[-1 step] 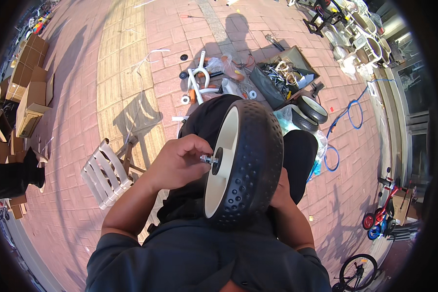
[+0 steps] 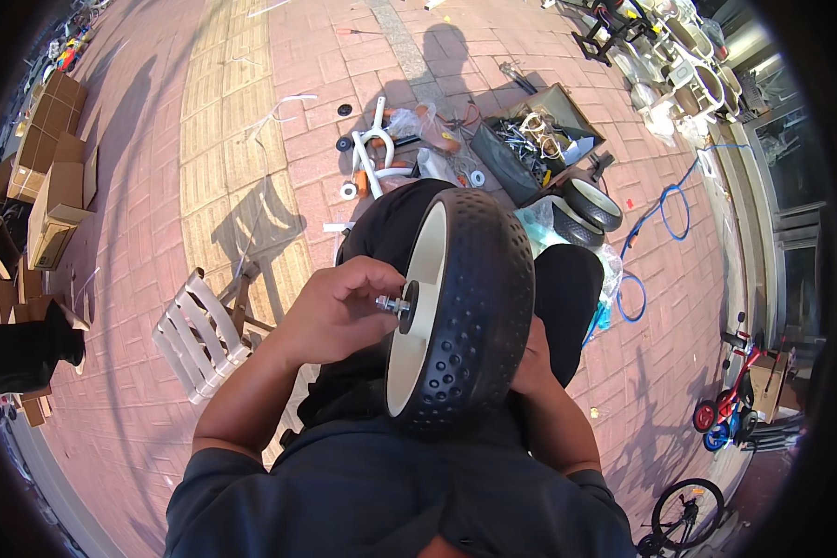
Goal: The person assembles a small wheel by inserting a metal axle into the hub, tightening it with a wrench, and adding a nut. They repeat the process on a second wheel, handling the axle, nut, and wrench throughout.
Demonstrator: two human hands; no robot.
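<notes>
Holding a black dimpled wheel upright on lap, cream hub face turned to person's left so the axle end is reachable. L hand fingers closed in a pinch on the small metal nut/bolt sticking out of hub centre; thumb + fingertips wrapped round it. R hand sits behind the tyre on far side, mostly hidden; prob. bracing the wheel against the pinch, but finger state can't be told.

Wheel position: mid-frame, over dark trousers, tread facing up twd camera.

Beside L knee: white slatted folding chair, tipped over on ground. Just beyond knees: two more black wheels lying w/ clear plastic bag. Further: white tube frame w/ small castors, open tool box full of hardware, blue hose loop.

Surface: red brick paving, yellow tactile strip running away. Strong sun, hard shadows. Outdoors. Far L: cardboard boxes stacked. Far R: small red/blue kids' trikes, bicycle wheel at the lower edge.
</notes>
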